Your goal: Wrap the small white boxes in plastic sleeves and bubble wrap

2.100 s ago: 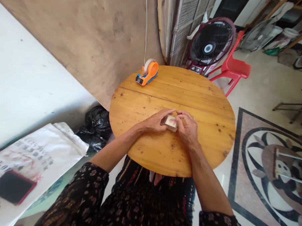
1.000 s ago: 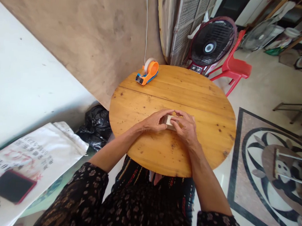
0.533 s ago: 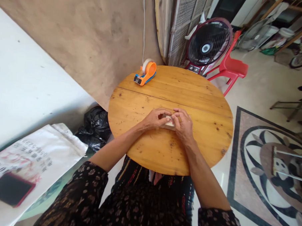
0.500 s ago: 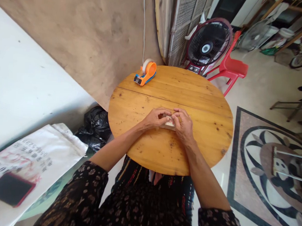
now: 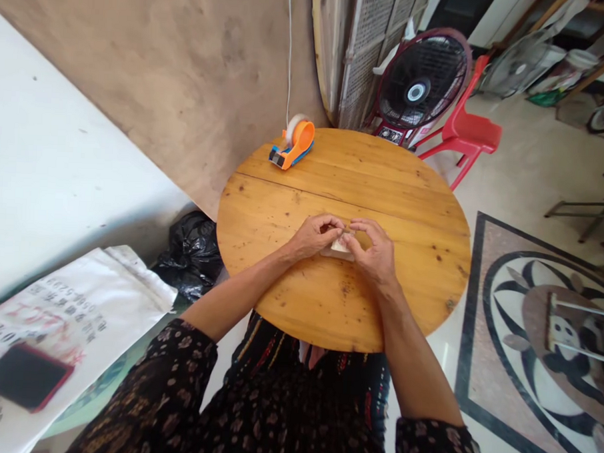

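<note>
Round wooden surface [image 5: 393, 190]: left hand [image 5: 312, 235], right hand [image 5: 375, 255] both pinched on small box [image 5: 340, 245]. Looks light, stiff, crushable; grip short ends.

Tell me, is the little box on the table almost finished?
Not quite, I think. Done: the small box rests on the round table. In hand: the left hand and right hand both pinch at its top, mostly hiding it. Left: the tape dispenser sits untouched at the far edge, and I see no tape on the box, so any sealing looks not yet done.
</note>
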The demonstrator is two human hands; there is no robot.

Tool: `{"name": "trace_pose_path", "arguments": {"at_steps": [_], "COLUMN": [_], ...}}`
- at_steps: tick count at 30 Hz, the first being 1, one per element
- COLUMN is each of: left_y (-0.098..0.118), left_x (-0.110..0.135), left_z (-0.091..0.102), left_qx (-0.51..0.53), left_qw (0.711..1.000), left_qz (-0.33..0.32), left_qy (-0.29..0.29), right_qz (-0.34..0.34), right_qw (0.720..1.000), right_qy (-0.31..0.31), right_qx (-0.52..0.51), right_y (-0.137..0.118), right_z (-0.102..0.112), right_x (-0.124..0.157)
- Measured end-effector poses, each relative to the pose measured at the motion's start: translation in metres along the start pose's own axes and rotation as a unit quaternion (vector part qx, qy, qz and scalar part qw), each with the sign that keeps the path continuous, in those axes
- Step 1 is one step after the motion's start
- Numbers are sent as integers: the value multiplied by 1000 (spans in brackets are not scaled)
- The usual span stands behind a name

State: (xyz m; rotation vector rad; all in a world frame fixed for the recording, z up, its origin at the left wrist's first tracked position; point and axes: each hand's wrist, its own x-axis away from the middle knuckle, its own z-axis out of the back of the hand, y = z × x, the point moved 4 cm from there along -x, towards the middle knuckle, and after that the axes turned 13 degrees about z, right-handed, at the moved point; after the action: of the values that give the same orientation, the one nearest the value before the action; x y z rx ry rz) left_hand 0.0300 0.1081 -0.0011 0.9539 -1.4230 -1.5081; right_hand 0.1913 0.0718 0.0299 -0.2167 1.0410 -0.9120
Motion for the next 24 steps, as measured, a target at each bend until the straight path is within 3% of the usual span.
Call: {"name": "trace_pose_path", "arguments": {"at_steps": [4,8,12,18,24], "left_y": [2,8,8,7,3], "left_x": [3,10,15,15,16], "left_z": [3,6,5,7,8], "left_qx": [-28,-164,-251,-234,-149], "left_qw": [999,985,967,972,985], "left_qz": [32,4,-2,-5,-52], "left_qy": [-19,-50,-42,-34,-70], "right_qz": [5,-18,-46,-47,-30], "right_qw": [1000,1000,996,996,996], "right_qy": [6,15,25,3,-51], "right_qx": [23,-19,-65,-78,-73], "right_y": [0,6,12,6,-4], "right_z": [-4,-5,-5,-5,-4], "right_x": [0,1,1,-6,-16]}}
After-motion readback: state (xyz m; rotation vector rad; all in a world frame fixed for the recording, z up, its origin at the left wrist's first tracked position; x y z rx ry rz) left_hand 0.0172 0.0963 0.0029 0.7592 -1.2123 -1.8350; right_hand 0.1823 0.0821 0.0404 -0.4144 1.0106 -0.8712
